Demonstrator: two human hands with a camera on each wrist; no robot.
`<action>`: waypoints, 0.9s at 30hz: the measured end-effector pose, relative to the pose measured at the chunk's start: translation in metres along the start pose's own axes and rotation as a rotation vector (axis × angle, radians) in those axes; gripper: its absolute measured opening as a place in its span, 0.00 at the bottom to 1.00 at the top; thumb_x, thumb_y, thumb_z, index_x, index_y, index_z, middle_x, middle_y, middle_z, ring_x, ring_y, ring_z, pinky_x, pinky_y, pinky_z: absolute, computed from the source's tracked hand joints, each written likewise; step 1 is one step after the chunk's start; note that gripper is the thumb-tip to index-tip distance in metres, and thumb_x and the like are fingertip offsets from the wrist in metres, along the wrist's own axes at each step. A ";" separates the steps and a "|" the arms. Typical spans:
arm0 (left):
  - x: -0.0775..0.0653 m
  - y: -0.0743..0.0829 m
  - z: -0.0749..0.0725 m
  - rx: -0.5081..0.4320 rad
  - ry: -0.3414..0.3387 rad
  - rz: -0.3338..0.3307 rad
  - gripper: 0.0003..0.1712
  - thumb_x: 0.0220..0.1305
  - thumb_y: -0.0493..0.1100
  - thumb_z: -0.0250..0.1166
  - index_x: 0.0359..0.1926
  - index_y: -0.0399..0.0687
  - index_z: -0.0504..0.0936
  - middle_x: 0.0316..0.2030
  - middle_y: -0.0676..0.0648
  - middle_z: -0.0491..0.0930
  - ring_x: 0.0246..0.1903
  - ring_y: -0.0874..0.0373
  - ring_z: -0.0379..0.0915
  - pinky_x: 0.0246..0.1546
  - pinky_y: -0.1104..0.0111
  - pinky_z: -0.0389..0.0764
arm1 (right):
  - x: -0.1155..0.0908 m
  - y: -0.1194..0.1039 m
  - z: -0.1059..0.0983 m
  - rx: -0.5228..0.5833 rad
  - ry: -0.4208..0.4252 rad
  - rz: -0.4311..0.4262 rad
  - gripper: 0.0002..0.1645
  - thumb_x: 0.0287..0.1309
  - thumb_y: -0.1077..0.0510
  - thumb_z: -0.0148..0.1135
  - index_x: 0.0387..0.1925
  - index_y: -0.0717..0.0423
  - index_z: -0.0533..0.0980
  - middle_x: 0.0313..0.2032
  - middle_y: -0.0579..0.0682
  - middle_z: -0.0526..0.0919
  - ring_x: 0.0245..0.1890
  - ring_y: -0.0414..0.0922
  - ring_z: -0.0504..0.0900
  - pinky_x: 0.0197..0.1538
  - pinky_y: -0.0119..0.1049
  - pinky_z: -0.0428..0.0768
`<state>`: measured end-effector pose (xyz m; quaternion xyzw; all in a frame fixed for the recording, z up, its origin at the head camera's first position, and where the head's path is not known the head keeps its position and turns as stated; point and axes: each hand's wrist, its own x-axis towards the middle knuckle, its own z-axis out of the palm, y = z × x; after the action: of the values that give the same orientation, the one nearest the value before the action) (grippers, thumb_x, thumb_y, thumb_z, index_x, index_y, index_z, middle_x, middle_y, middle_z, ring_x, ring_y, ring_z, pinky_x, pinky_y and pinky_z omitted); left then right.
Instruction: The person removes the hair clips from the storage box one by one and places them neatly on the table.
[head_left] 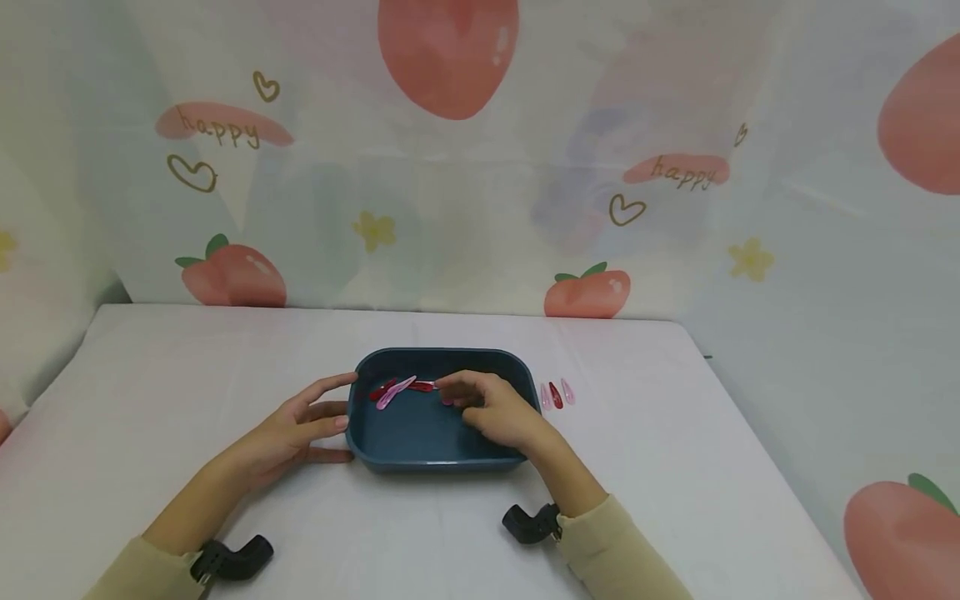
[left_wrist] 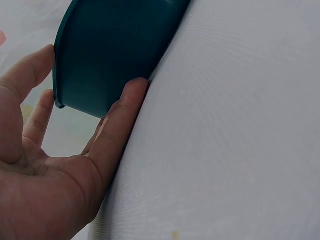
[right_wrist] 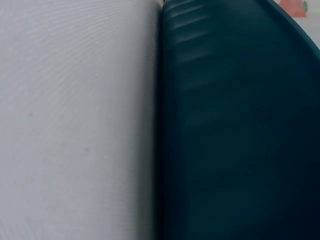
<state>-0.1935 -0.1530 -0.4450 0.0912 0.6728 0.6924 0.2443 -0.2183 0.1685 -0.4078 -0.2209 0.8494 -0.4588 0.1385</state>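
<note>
A dark blue tray (head_left: 420, 440) holds several hair clips. A pink hair clip (head_left: 395, 392) lies across a red hair clip (head_left: 380, 390) at its back left, with another red hair clip (head_left: 422, 387) beside them. My right hand (head_left: 495, 408) reaches over the tray's right side, bent fingers low by these clips and thumb apart from the fingertips. A bit of pink shows beneath the fingers, mostly hidden. With fingers spread, my left hand (head_left: 288, 433) touches the tray's left side; the left wrist view shows fingertips (left_wrist: 134, 92) against its outer wall.
Right of the tray, two pink hair clips and a red hair clip (head_left: 556, 395) lie in a row on the white tablecloth (head_left: 660, 467). A printed curtain (head_left: 465, 200) hangs behind the table. The right wrist view shows mainly the tray's outer wall (right_wrist: 235, 125).
</note>
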 end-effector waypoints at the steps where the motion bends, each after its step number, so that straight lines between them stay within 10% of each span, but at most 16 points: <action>1: 0.000 0.000 0.000 0.002 0.001 0.001 0.39 0.71 0.42 0.62 0.76 0.62 0.55 0.71 0.31 0.56 0.63 0.37 0.67 0.50 0.45 0.82 | 0.000 0.000 0.000 -0.010 -0.005 0.003 0.31 0.59 0.74 0.52 0.62 0.54 0.76 0.56 0.54 0.82 0.55 0.49 0.81 0.61 0.48 0.78; 20: -0.001 0.000 0.000 0.009 0.000 0.011 0.38 0.72 0.42 0.61 0.77 0.62 0.55 0.71 0.31 0.56 0.63 0.36 0.67 0.51 0.44 0.81 | -0.002 0.000 0.006 -0.183 -0.041 0.033 0.22 0.60 0.64 0.66 0.57 0.54 0.79 0.32 0.43 0.83 0.31 0.41 0.78 0.33 0.32 0.76; 27: -0.002 0.000 0.000 0.005 -0.005 0.012 0.38 0.72 0.42 0.61 0.77 0.62 0.55 0.71 0.31 0.55 0.64 0.36 0.67 0.51 0.44 0.81 | -0.001 -0.001 0.006 -0.260 -0.018 0.003 0.25 0.57 0.61 0.72 0.57 0.50 0.80 0.39 0.46 0.84 0.35 0.40 0.80 0.37 0.33 0.79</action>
<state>-0.1921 -0.1538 -0.4450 0.0974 0.6732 0.6920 0.2418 -0.2144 0.1644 -0.4099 -0.2398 0.9008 -0.3425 0.1172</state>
